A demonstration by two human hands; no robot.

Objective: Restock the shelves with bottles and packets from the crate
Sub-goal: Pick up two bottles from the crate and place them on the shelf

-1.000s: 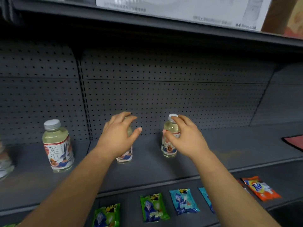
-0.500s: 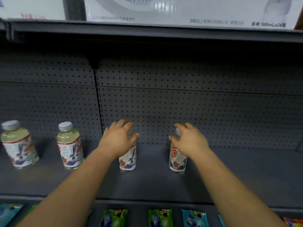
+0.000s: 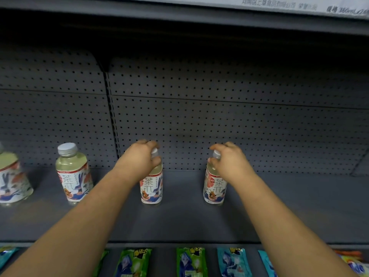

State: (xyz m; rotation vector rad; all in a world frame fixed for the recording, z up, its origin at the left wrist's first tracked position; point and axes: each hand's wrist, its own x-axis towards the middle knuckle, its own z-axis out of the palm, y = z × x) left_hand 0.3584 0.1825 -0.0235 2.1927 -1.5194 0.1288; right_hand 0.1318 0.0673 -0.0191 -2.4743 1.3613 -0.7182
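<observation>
Fingers (image 3: 148,143) of the left hand (image 3: 137,162) curl over the cap and shoulder of a tea bottle (image 3: 151,186), grasping it from above; fingers (image 3: 216,146) of the right hand (image 3: 231,162) close the same way around the cap of a second tea bottle (image 3: 215,186). Both bottles stand upright on a dark grey shelf (image 3: 289,206), about midway between its front edge and the perforated back panel (image 3: 219,120).

Going left to right along the shelf: at the far left edge of the view, a partly cut-off bottle (image 3: 12,180) with the same white illustrated label; just to its right, a full bottle with a white cap (image 3: 72,174), pale liquid visible above the label, standing free of any hand. Then comes the bottle under the left hand, then — well apart from it — the one under the right hand. The shelf to the right of that carries no bottles in view.

Both bare forearms reach in from the bottom corners of the view.

Below the front edge of the shelf, a lower shelf shows a row of flat snack packets — a blue one at the far left (image 3: 7,256), two green ones (image 3: 133,262) (image 3: 190,262), a light blue one (image 3: 232,262), and at the far right a blurred orange and white packet (image 3: 353,262).

Above, the underside of an upper shelf carries a white carton (image 3: 299,5) with printed text, only partly in view.
</observation>
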